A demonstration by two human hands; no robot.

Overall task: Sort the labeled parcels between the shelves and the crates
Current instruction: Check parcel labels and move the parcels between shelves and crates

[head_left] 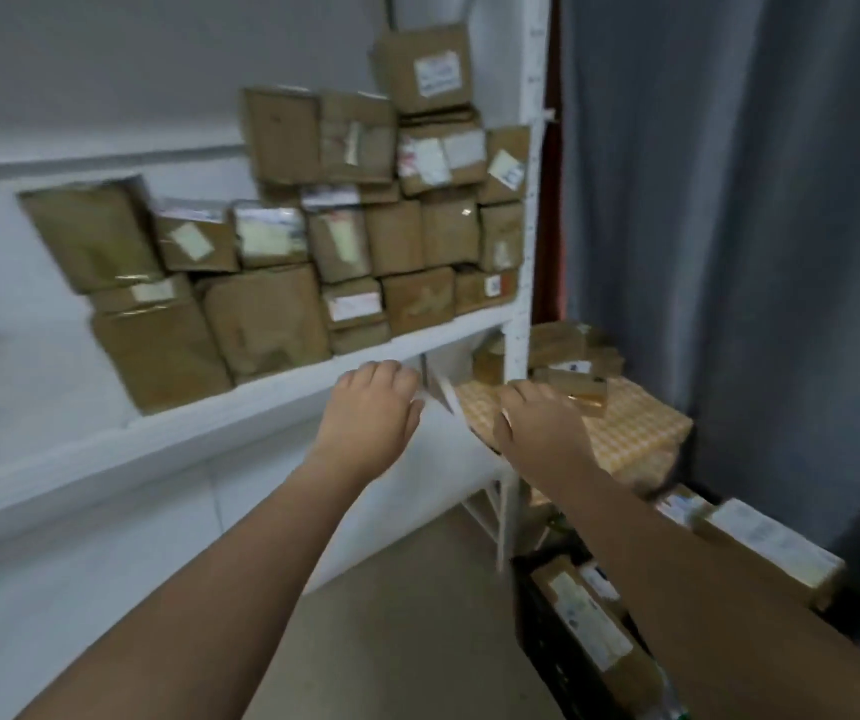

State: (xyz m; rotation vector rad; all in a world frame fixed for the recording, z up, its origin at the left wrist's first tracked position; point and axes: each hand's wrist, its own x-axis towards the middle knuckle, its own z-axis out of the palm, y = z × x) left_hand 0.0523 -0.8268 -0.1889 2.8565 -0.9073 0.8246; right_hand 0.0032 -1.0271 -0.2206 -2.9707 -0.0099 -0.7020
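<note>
Many brown labeled parcels (pixel 344 241) are stacked on a white shelf (pixel 282 379) ahead and to the left, piled higher toward the shelf's right post. My left hand (pixel 370 407) reaches forward just below the shelf's front edge, fingers loosely curled, with nothing in it. My right hand (pixel 539 426) is stretched out beside it near the white post (pixel 516 350), also with nothing in it. A black crate (pixel 542 615) at the lower right holds labeled parcels (pixel 589 621). Another labeled parcel (pixel 770 548) lies just right of my forearm. The picture is blurred.
A low table with a yellow checked cloth (pixel 635 433) stands right of the post and carries a few small parcels (pixel 568 356). A grey curtain (pixel 729 200) hangs at the right. Bare floor (pixel 396 615) shows below the shelf, between my arms.
</note>
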